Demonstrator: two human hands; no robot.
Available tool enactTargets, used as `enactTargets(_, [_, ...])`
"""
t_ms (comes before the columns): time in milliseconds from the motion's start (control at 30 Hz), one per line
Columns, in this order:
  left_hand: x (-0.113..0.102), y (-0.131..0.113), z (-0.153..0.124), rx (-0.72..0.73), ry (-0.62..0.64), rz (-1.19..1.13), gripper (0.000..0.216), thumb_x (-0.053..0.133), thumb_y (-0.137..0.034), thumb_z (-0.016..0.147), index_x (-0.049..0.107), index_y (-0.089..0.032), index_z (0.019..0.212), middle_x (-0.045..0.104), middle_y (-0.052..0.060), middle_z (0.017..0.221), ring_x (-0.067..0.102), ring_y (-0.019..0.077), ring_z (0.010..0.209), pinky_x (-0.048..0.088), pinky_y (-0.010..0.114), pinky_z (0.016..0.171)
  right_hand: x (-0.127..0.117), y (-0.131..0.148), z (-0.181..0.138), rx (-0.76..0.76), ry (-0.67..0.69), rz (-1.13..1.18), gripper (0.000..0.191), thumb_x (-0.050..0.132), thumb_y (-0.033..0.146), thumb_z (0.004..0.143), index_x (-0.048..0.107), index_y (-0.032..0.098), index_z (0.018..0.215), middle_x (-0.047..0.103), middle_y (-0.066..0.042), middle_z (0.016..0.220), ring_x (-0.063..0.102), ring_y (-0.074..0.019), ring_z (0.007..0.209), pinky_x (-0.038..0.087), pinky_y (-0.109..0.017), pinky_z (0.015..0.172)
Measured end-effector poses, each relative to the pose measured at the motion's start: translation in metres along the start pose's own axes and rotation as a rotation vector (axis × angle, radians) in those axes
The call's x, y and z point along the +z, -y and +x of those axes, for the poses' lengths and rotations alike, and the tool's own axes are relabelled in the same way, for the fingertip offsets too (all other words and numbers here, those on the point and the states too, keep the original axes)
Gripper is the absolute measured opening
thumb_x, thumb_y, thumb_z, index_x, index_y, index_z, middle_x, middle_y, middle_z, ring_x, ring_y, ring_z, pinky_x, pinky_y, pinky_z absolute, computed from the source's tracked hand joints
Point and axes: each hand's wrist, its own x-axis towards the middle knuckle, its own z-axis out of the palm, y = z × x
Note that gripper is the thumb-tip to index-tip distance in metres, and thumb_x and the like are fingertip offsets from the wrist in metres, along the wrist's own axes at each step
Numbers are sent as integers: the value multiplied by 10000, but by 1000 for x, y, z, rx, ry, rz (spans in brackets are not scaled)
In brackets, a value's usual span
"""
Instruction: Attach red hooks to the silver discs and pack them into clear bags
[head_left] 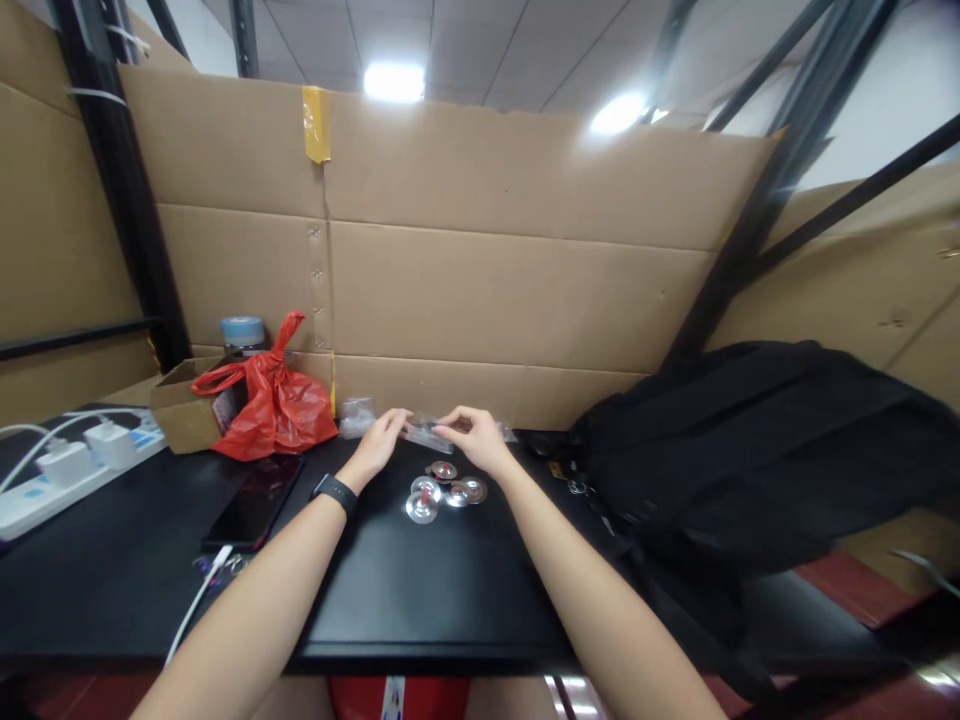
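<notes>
My left hand (381,440) and my right hand (474,438) both pinch a small clear plastic packet (426,433) held just above the black table (420,590) near the cardboard wall. The left grips the packet's left end, the right its right end. Just in front of the hands lie several small round silver discs (442,490), some with red centres. A black watch band sits on my left wrist (334,492).
A red plastic bag (271,405) and a small cardboard box (184,405) stand at the left, with a blue-lidded jar (243,334) behind. A phone (253,502), a white power strip with chargers (67,465) and a black backpack (757,450) also occupy the table.
</notes>
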Motion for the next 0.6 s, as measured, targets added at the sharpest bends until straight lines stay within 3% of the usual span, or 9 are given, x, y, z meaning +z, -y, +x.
enactTargets(100, [15,-14,-13,48,218,-92,454,638,-422,863,571,-177,1239,726,69,972,677,201,904,512,315,843,-5,0,-17,51,-44,84,309,789,452,680,695,162,728,743,-86,807,682,-216,768,526,-337,746])
enactTargets(167, [21,-21,-23,71,277,-39,549,710,-348,804,528,-191,1297,740,63,969,687,205,893,513,315,840,-7,-2,-21,101,-84,138,350,802,485,649,701,158,722,736,-76,781,665,-203,733,518,-322,709])
enactTargets(367, [25,-33,-36,103,283,65,626,687,-235,802,435,-193,1373,751,57,958,700,206,892,499,341,900,-9,-6,-20,195,-186,235,397,798,514,643,750,146,784,707,-49,699,559,-139,573,395,-248,510])
enactTargets(600, [28,-32,-38,128,316,100,789,696,-195,772,324,-222,1467,706,76,1113,687,225,955,512,356,890,4,2,-22,191,-168,303,380,830,487,612,775,151,783,739,-65,753,611,-167,641,462,-286,604])
